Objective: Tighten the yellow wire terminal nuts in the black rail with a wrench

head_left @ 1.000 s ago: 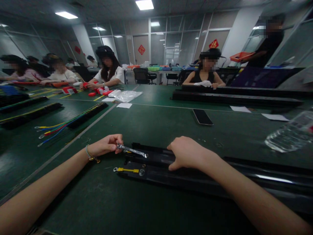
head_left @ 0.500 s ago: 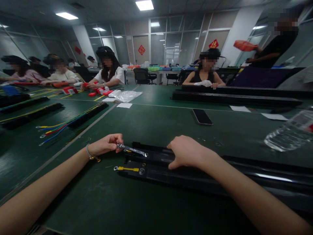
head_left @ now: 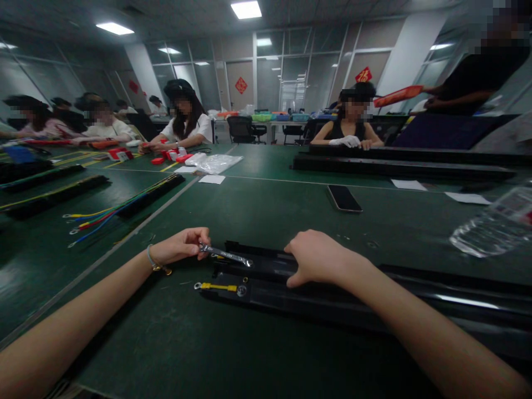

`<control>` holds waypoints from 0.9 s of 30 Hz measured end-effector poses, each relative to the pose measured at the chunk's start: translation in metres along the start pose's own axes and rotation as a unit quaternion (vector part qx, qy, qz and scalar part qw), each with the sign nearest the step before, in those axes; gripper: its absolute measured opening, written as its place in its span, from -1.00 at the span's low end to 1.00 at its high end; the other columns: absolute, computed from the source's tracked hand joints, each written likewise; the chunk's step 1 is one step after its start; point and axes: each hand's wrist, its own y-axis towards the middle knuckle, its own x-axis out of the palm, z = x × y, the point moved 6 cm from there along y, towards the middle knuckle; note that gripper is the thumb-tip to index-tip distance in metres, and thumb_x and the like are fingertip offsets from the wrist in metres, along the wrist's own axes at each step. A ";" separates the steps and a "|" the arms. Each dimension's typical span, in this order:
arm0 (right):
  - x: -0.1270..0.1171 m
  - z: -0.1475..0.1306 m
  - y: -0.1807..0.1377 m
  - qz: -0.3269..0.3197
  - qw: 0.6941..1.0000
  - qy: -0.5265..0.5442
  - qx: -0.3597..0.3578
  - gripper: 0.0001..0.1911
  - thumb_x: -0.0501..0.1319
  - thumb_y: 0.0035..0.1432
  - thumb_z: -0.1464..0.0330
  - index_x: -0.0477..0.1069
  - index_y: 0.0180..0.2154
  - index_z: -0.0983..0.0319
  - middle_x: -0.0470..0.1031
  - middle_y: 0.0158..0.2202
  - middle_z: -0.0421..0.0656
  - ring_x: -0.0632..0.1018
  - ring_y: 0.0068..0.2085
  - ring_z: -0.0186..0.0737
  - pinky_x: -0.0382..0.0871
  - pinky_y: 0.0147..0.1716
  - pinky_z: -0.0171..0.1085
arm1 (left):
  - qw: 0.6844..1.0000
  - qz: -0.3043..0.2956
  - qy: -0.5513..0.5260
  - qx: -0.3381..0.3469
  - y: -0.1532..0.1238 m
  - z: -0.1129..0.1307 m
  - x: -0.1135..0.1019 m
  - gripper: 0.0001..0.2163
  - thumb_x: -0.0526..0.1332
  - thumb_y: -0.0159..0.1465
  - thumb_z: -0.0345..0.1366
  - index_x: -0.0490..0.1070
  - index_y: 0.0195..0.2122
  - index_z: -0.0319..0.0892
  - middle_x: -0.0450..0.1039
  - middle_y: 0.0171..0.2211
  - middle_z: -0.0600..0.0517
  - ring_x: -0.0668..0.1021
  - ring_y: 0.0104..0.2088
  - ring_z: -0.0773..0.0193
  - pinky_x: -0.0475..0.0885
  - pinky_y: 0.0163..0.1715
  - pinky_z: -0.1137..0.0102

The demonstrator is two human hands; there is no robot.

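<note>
My left hand point(head_left: 189, 244) pinches one end of a metal wrench point(head_left: 226, 254). The wrench's other end rests at a fastener inside a long black channel point(head_left: 270, 263), over a yellow lug lead mostly hidden beneath it. Across that channel lies my right hand point(head_left: 318, 256), its thumb and fingers gripping the two sides; some of the fingers are out of sight. In the nearer half of the black piece, a short yellow lead point(head_left: 218, 287) with ring terminals is fastened at its right end. Its free ring sticks out past the channel's left end.
A phone point(head_left: 344, 198) lies beyond my right hand, and a clear plastic bottle point(head_left: 490, 224) on its side at right. Coloured wires with ring lugs point(head_left: 95, 221) stick out at left. Co-workers sit across the green table point(head_left: 266, 205), near more black channels point(head_left: 399, 166).
The wrench and both my hands hold almost the same position. At the far right, the standing person has shifted, and the orange tray in their hands has moved left and lower.
</note>
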 end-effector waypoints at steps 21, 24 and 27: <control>0.000 0.001 0.000 0.001 1.000 0.004 0.001 -0.43 0.24 -0.26 0.09 0.45 -0.21 0.31 0.51 -0.35 -0.03 0.49 -0.33 -0.10 0.36 -0.34 -0.19 | 1.000 -0.009 -0.009 -0.002 0.001 0.001 0.001 -0.78 0.29 0.02 -0.31 0.27 -0.38 -0.25 0.35 -0.52 0.07 0.36 -0.51 0.37 0.19 -0.53 0.48; 0.001 0.002 0.000 0.002 1.000 0.004 0.000 -0.40 0.23 -0.27 0.08 0.44 -0.20 0.33 0.51 -0.34 -0.01 0.49 -0.33 -0.09 0.36 -0.36 -0.18 | 1.000 -0.012 -0.009 -0.001 0.001 0.001 0.002 -0.78 0.29 0.02 -0.31 0.27 -0.39 -0.26 0.35 -0.52 0.07 0.36 -0.52 0.38 0.19 -0.52 0.49; 0.002 0.002 0.000 0.003 1.000 0.000 0.000 -0.41 0.23 -0.28 0.08 0.45 -0.21 0.33 0.50 -0.35 -0.01 0.49 -0.34 -0.08 0.36 -0.36 -0.18 | 1.000 -0.013 -0.007 -0.001 0.000 0.000 0.001 -0.77 0.29 0.02 -0.31 0.27 -0.39 -0.26 0.35 -0.52 0.08 0.36 -0.52 0.38 0.20 -0.52 0.49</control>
